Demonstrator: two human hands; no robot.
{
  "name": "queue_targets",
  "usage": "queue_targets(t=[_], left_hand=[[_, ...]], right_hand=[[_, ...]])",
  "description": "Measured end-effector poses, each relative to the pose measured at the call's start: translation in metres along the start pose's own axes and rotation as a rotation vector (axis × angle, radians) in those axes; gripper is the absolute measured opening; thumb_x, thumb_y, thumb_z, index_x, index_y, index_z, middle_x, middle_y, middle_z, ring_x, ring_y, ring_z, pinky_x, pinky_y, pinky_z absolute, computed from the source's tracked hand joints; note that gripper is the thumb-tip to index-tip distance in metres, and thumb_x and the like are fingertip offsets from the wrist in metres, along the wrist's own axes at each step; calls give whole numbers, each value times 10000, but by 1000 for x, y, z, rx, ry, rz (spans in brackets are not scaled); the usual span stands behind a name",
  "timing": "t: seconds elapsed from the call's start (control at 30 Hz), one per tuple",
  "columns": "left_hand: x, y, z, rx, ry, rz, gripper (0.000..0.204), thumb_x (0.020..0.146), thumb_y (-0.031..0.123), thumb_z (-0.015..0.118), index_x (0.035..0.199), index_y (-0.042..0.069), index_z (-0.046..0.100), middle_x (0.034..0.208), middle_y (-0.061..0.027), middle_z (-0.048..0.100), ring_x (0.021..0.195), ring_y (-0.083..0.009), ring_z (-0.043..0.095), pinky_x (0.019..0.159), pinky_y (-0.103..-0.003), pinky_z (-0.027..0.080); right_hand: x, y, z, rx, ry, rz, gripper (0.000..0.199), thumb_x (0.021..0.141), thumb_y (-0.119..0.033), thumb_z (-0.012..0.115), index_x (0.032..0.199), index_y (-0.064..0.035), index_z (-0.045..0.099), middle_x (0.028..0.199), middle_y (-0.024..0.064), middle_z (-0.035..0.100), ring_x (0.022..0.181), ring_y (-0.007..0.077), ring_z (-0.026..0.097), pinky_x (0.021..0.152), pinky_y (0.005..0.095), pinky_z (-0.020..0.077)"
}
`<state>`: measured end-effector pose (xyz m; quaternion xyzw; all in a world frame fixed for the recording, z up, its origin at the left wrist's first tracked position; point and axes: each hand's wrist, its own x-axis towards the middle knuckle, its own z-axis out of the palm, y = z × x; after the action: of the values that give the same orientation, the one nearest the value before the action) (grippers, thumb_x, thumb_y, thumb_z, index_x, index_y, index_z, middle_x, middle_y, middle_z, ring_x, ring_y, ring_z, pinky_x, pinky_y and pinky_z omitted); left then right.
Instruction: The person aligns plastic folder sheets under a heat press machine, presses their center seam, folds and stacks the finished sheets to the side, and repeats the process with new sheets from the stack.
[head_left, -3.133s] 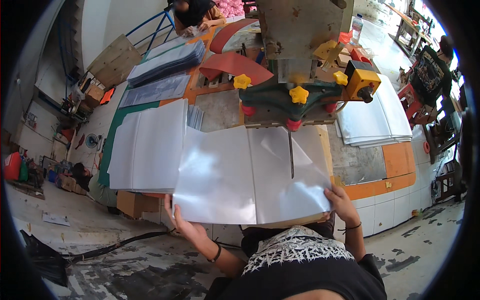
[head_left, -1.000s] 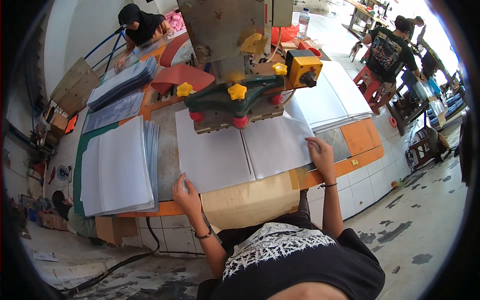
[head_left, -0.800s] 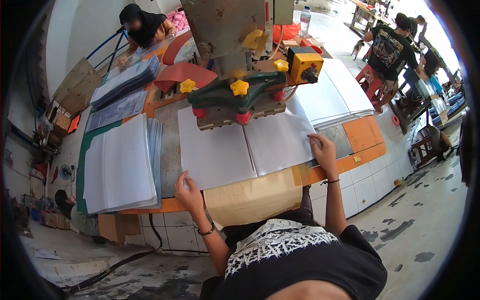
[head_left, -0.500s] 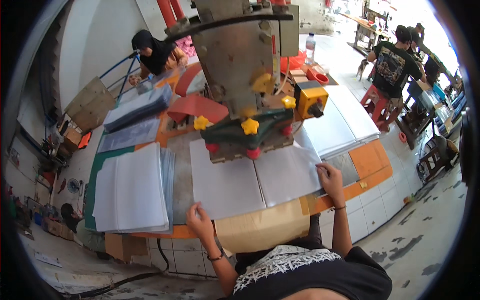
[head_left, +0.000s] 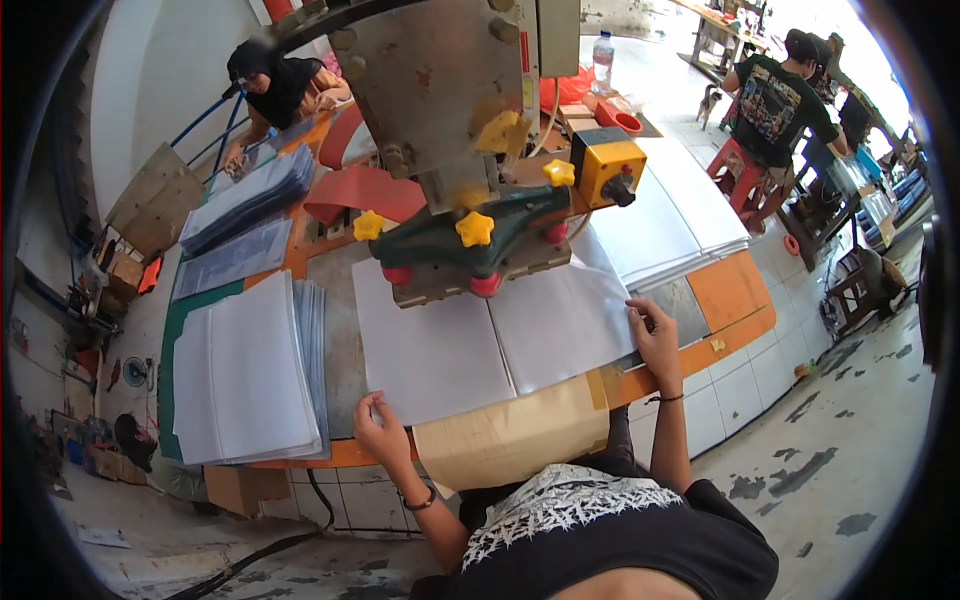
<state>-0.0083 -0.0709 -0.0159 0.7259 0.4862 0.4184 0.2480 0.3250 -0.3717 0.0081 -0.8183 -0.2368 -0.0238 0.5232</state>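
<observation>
A white, translucent plastic sheet (head_left: 430, 350) with a dark centre seam lies flat under the head of a press. My left hand (head_left: 382, 432) is at its near left corner, fingers curled together against the edge. At its right edge, my right hand (head_left: 655, 345) pinches the sheet between thumb and fingers. Over its far part stands the press head (head_left: 480, 240), a green frame with yellow star knobs and red feet above a metal plate. The plate hides the sheet's far edge.
Left of the sheet is a stack of white sheets (head_left: 245, 370); behind it lie more clear sheets (head_left: 250, 205). Another sheet stack (head_left: 650, 220) is at the right. A yellow control box (head_left: 608, 168) sits beside the press. A co-worker (head_left: 275, 90) handles material at the far left.
The whole scene has shifted slightly left and up in the picture. My hands and the sheet keep nearly the same places relative to each other.
</observation>
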Motion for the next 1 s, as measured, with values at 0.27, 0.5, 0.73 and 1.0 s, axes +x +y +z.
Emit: queue_targets(t=[0.27, 0.5, 0.73, 1.0], left_hand=[[5, 26, -52, -79, -345, -145, 274, 913, 195, 729, 1152, 62, 707, 1089, -170, 690, 959, -319, 639, 876, -441, 494], [10, -7, -34, 62, -304, 240, 187, 896, 210, 743, 1058, 116, 736, 968, -67, 693, 903, -290, 615, 837, -394, 441], [7, -11, -27, 141, -218, 236, 128, 928, 223, 697, 990, 128, 756, 906, -55, 662, 895, -277, 621, 822, -398, 437], [9, -9, -22, 148, -176, 248, 160, 953, 226, 674, 1025, 97, 735, 989, -74, 702, 943, -287, 646, 856, -406, 448]], right_hand=[[-46, 0, 4, -241, 176, -134, 132, 903, -68, 694, 1022, -22, 725, 949, 129, 709, 944, 289, 617, 809, 380, 501], [-29, -3, 12, -213, 179, -26, 140, 915, -100, 701, 1042, -48, 733, 835, 108, 678, 758, 242, 586, 712, 364, 485], [-27, -9, 19, -342, 140, 109, 177, 941, -237, 713, 1066, -123, 765, 767, 90, 637, 701, 236, 580, 677, 369, 482], [-24, -8, 19, -348, 134, 120, 189, 949, -268, 714, 1079, -140, 764, 766, 81, 622, 701, 222, 589, 665, 369, 482]])
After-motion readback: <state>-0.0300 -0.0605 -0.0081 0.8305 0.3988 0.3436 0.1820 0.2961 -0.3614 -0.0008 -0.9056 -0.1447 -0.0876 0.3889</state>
